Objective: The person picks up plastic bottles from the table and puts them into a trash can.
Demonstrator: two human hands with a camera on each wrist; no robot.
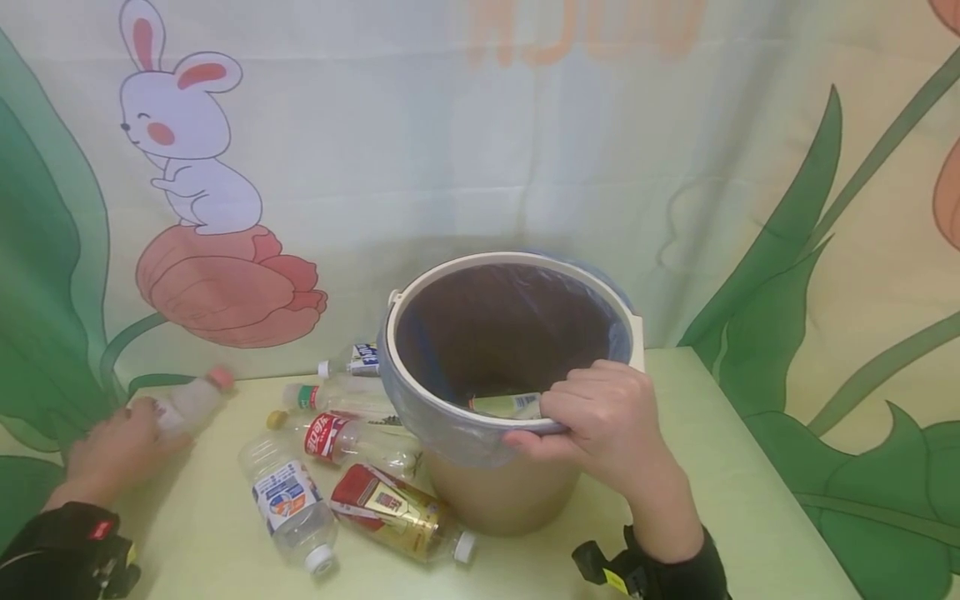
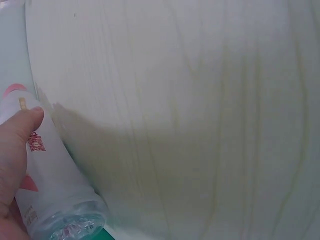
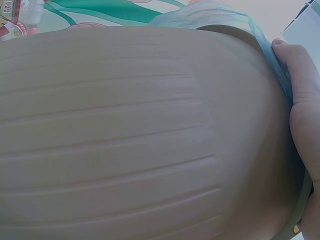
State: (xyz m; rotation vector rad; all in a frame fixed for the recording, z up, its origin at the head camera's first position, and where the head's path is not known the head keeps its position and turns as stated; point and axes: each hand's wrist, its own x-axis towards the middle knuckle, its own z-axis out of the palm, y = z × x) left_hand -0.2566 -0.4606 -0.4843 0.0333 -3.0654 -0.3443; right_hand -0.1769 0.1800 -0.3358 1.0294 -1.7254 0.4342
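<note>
At the table's left side my left hand [image 1: 123, 450] grips a whitish plastic bottle with a pink cap [image 1: 187, 404]; in the left wrist view the thumb lies along the bottle's label [image 2: 50, 165]. My right hand [image 1: 603, 417] holds the near rim of a beige trash bin [image 1: 495, 492], fingers over the rim and thumb outside. A bluish plastic bag [image 1: 450, 433] lines the bin and folds over its edge. Inside, a bottle with a pale green label [image 1: 506, 406] shows partly. The right wrist view shows the bin's ribbed side [image 3: 110, 130] and my thumb on the bag.
Between left hand and bin lie several bottles: one with a blue-white label [image 1: 288, 500], one red and gold [image 1: 393, 512], one with a red label [image 1: 352, 442], one green-labelled [image 1: 307, 397] and one dark-labelled [image 1: 356, 360]. A printed curtain [image 1: 450, 167] hangs behind the table [image 1: 202, 533].
</note>
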